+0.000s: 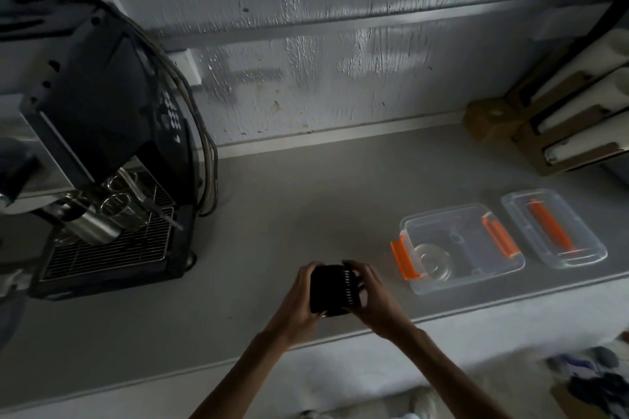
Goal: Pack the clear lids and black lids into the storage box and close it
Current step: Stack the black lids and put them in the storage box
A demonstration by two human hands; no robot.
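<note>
Left hand (299,296) and right hand (369,292) are gripping a stack of black lids (332,289) from both sides above the counter (272,214). Storage box (476,248) is sitting open to the right, clear lids (432,260) inside. Advice: keep stack squeezed square and lower it beside them.

A large black and grey coffee machine (102,105) fills the left of the frame, standing on the flat grey surface (289,187). Shiny steel jugs (98,224) sit on its wire drip grate (102,252), one lying tilted. Grey cables (207,160) loop down its right side, near the wall. A white painted wall (306,44) with flaking marks runs across the top. At the upper right, brown cardboard holders with white rolls (578,133) stand beside a small brown cardboard box (486,122). A blurred dark heap (599,378) lies at the lower right, below the surface edge.
</note>
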